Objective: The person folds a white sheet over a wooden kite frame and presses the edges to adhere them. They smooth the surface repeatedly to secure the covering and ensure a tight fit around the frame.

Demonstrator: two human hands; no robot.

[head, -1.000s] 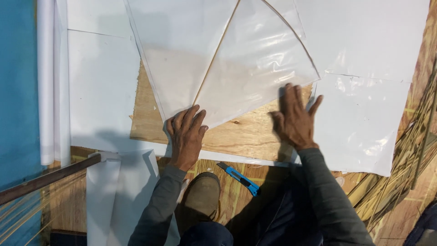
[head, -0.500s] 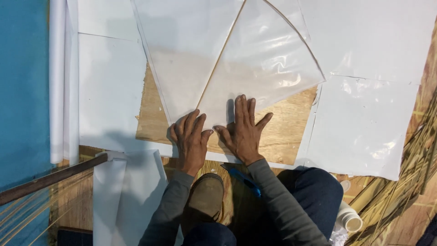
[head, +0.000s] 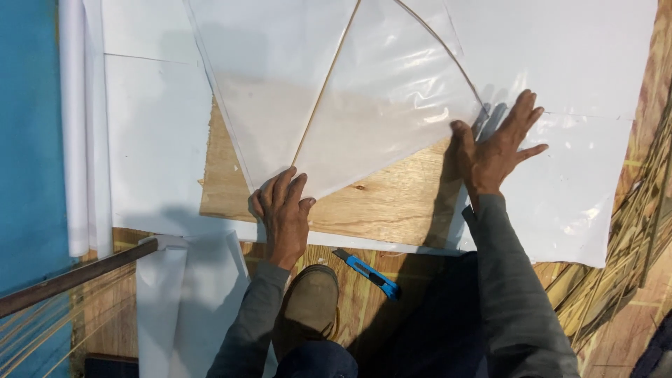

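Here, left hand (head: 283, 210) flat on kite tip (head: 294, 183), right hand (head: 498, 143) splayed open, pressing plastic sheet (head: 392, 98), gripping nothing.

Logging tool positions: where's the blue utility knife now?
Head view: the blue utility knife lies on the floor near the bottom centre, between the shoe and the dark trouser leg.

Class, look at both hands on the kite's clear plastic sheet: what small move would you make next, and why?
Probably slide the right hand along the sheet's lower edge toward the left hand. The left hand pins the bottom tip of the clear plastic sheet where the straight stick ends, and the right presses its outer corner, but wrinkles show in the film between them.
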